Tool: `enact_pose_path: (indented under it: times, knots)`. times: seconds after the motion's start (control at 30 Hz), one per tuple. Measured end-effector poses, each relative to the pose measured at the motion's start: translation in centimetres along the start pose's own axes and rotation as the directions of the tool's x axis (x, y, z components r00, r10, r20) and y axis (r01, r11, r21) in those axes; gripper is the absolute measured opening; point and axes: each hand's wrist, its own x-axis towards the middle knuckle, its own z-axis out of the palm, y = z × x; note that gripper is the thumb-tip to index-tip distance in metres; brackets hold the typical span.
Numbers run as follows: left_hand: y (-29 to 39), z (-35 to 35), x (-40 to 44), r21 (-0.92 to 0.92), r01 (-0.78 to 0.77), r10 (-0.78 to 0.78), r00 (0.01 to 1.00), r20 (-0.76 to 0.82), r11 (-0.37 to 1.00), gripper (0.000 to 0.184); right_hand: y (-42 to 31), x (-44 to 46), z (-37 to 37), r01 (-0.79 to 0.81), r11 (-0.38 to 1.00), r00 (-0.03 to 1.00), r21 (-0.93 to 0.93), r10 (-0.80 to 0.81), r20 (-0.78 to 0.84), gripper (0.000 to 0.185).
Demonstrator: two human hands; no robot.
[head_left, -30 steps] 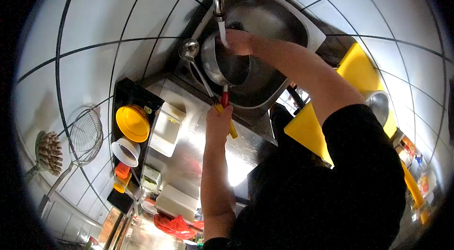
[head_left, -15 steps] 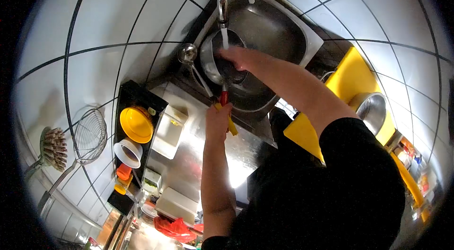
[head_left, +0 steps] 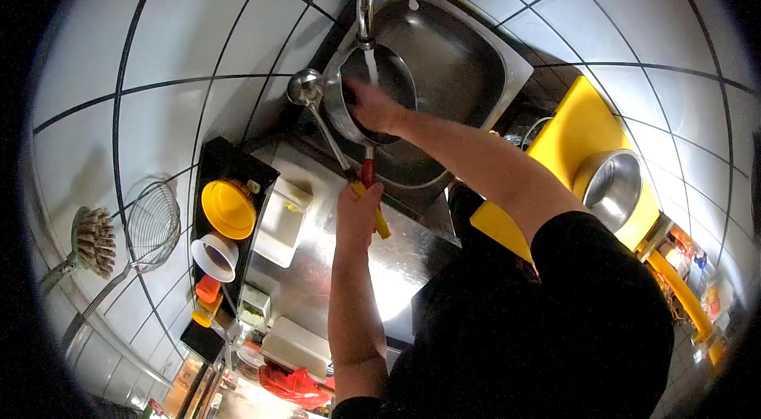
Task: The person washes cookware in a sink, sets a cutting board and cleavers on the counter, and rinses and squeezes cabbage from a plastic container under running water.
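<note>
A metal pan with a red handle (head_left: 369, 171) sits tilted at the left side of the sink, its bowl (head_left: 339, 110) under running water. My left hand (head_left: 359, 213) is closed around the yellow handle of a ladle (head_left: 305, 88) and is also at the pan's red handle, gripping the two together. The ladle's round bowl sticks up left of the pan. My right hand (head_left: 380, 111) reaches into the pan, fingers towards its left inner wall. Those fingers are dark and blurred, so anything in them cannot be made out.
The faucet (head_left: 366, 15) hangs over the sink (head_left: 476, 86). To the right, a steel pot (head_left: 614, 185) stands on a yellow board (head_left: 575, 130). On the left are yellow bowls (head_left: 228, 209), a white bowl (head_left: 214, 256) and a white tray (head_left: 277, 225). A strainer (head_left: 154, 221) and brush (head_left: 93, 241) hang on the wall.
My right hand has shifted left and down within the pan, off the water stream. The pan and ladle have moved slightly left, and my left hand is a little lower.
</note>
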Motion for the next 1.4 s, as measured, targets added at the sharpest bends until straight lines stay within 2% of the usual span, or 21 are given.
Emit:
enact_pose_path:
  times: [0.03, 0.1, 0.23, 0.27, 0.3, 0.37, 0.47, 0.53, 0.6, 0.73, 0.83, 0.87, 0.97, 1.03, 1.1, 1.13, 1.2, 1.3, 1.33, 1.37, 1.4]
  knots:
    - [0.1, 0.0, -0.5, -0.062, 0.038, -0.037, 0.999, 0.014, 0.997, 0.017, 0.7, 0.5, -0.5, 0.219, 0.942, 0.973, -0.255, -0.229, -0.012, 0.037]
    - [-0.6, -0.2, -1.2, -0.125, 0.056, -0.05, 0.997, 0.051, 0.991, 0.015, 4.1, 3.3, -2.0, 0.52, 0.52, 0.782, -0.677, -0.609, 0.133, 0.036]
    - [-0.2, 0.5, -2.1, -0.374, -0.004, 0.023, 0.999, 0.045, 0.927, 0.014, 4.2, 5.1, -4.7, 0.38, 0.439, 0.877, -0.814, -0.451, 0.166, 0.027]
    - [-0.2, 0.7, -1.9, -0.374, -0.008, 0.022, 0.999, 0.033, 0.927, 0.013, 2.2, 4.4, -5.4, 0.262, 0.379, 0.962, -0.887, -0.172, 0.211, 0.028]
    - [-0.1, 1.0, -1.4, -0.376, -0.017, 0.026, 0.999, 0.019, 0.926, 0.013, 1.0, 3.4, -5.4, 0.089, 0.526, 0.992, -0.846, 0.029, 0.123, 0.029]
    - [0.2, 1.6, -0.1, -0.342, -0.032, 0.032, 0.999, -0.007, 0.939, 0.014, -0.7, 1.6, -5.5, -0.322, 0.66, 0.893, -0.679, 0.45, 0.013, 0.033]
    - [0.1, 2.9, 0.7, -0.227, -0.029, 0.022, 0.999, -0.031, 0.973, 0.018, 0.0, 0.6, -4.3, -0.648, 0.739, 0.758, -0.187, 0.65, -0.058, 0.034]
    - [0.1, 3.3, 0.9, -0.149, -0.031, 0.026, 0.999, -0.036, 0.988, 0.021, 2.0, 0.4, -2.7, -0.747, 0.637, 0.645, 0.191, 0.764, -0.027, 0.036]
    - [-0.5, 2.6, 0.9, 0.065, -0.04, 0.041, 0.999, -0.01, 0.997, 0.022, 8.7, 1.2, -2.4, -0.62, 0.264, 0.673, 0.739, 0.663, 0.327, 0.039]
    - [-2.9, 0.3, 1.0, 0.277, -0.11, 0.118, 0.993, -0.01, 0.954, 0.026, 5.2, 2.2, -5.2, -0.052, -0.212, 0.688, 0.976, 0.7, 0.189, 0.034]
    - [-1.2, 0.4, -0.5, 0.367, -0.166, 0.197, 0.979, -0.049, 0.915, 0.029, 6.8, 0.3, -7.3, -0.058, 0.028, 0.536, 0.998, 0.844, 0.007, 0.035]
    - [-1.2, 0.4, -0.6, 0.411, -0.194, 0.237, 0.97, -0.056, 0.891, 0.029, 8.1, -0.3, -8.4, -0.165, 0.248, 0.524, 0.955, 0.842, -0.129, 0.035]
    - [-1.4, 0.3, -0.6, 0.511, -0.268, 0.346, 0.936, -0.063, 0.817, 0.028, 14.2, -0.4, -12.7, -0.443, 0.748, 0.573, 0.495, 0.661, -0.486, 0.034]
    - [-1.9, 0.2, -0.5, 0.542, -0.304, 0.397, 0.916, -0.06, 0.783, 0.027, 13.1, 0.2, -14.1, -0.476, 0.85, 0.732, 0.224, 0.525, -0.434, 0.032]
    - [-1.6, 0.3, -0.8, 0.622, -0.254, 0.381, 0.922, -0.077, 0.741, 0.027, 3.0, 1.3, -16.9, -0.418, 0.751, 0.761, 0.512, 0.597, -0.255, 0.03]
    - [-1.2, 0.4, -1.1, 0.661, -0.23, 0.375, 0.923, -0.083, 0.714, 0.028, -1.5, 1.3, -17.0, -0.343, 0.536, 0.701, 0.772, 0.693, -0.169, 0.03]
    - [-0.2, 0.6, -2.0, 0.59, -0.224, 0.348, 0.932, -0.104, 0.776, 0.029, -1.2, 3.4, -18.6, -0.091, 0.489, 0.81, 0.867, 0.543, -0.222, 0.032]
    - [-0.5, 0.2, -2.3, 0.499, -0.185, 0.289, 0.947, -0.141, 0.847, 0.03, -1.9, 3.3, -20.6, 0.006, 0.379, 0.897, 0.926, 0.407, -0.173, 0.032]
    - [-0.7, -0.1, -2.4, 0.469, -0.169, 0.267, 0.952, -0.152, 0.867, 0.03, -3.3, 2.5, -19.9, 0.01, 0.454, 0.835, 0.891, 0.486, -0.257, 0.03]
    - [-0.7, -0.3, -2.7, 0.47, -0.14, 0.247, 0.953, -0.174, 0.872, 0.03, -2.5, 2.3, -19.4, -0.092, 0.801, 0.819, 0.592, 0.399, -0.412, 0.029]
    - [-0.5, -0.4, -3.1, 0.468, -0.11, 0.225, 0.954, -0.197, 0.877, 0.03, -0.4, 1.8, -18.6, -0.192, 0.967, 0.822, 0.165, 0.25, -0.511, 0.029]
